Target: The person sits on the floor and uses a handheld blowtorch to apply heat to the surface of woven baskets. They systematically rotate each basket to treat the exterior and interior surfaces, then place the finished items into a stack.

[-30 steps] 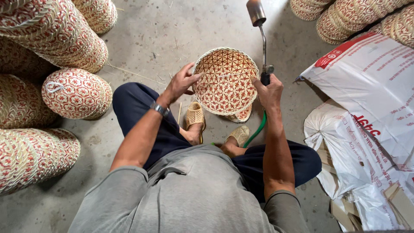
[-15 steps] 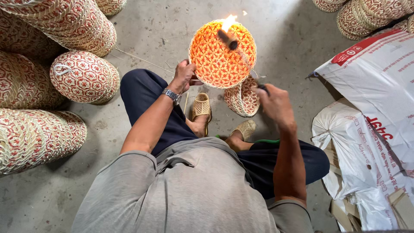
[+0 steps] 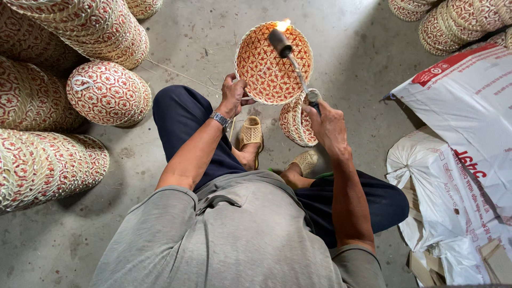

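the left hand grips the near-left rim of a round woven basket with a red and cream star pattern, fingers curled over the edge, and holds it tilted above the concrete floor, just beyond the knees. the right hand is closed around the handle of a long metal gas torch. its dark nozzle reaches inside the basket and a small flame burns at the far rim. if the flame rests too long on one place, the thin strips can scorch or catch fire, i think. the left fingers are near the heat too. a second woven basket of the same pattern lies just under the torch, and the stacks of woven baskets on the left and the white plastic sacks on the right can also burn.
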